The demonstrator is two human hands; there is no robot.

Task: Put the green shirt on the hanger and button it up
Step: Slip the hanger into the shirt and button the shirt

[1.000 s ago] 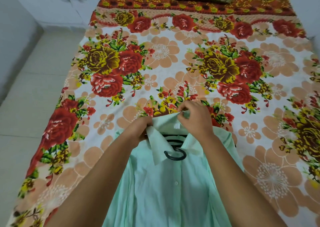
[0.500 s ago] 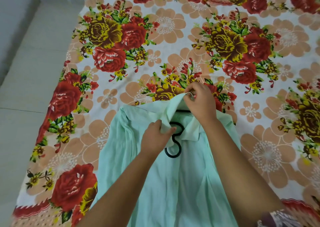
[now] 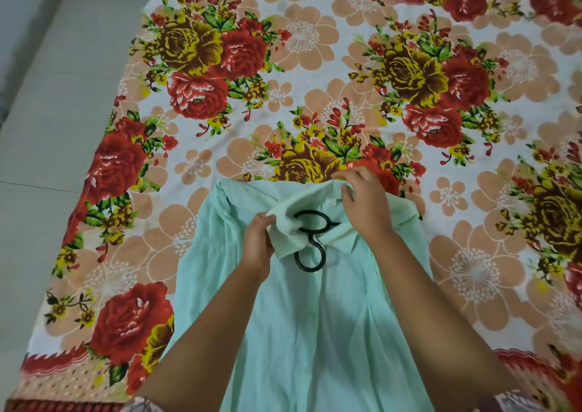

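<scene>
The left hand (image 3: 256, 244) has drawn its collar flap (image 3: 283, 238) leftward, baring more of the hanger hook (image 3: 310, 238). It pinches that flap; the right hand (image 3: 367, 205) seemingly grips the collar's back edge. The green shirt (image 3: 315, 333) lies on the bedsheet (image 3: 283, 65), hook between both hands, nearer the left.

Both bare forearms reach forward and converge. The left hand (image 3: 256, 248), knuckles up and fingers curled, pinches the collar of the green shirt (image 3: 315, 333). The right hand (image 3: 365, 204), farther forward, grips the same collar with bent fingers.
</scene>
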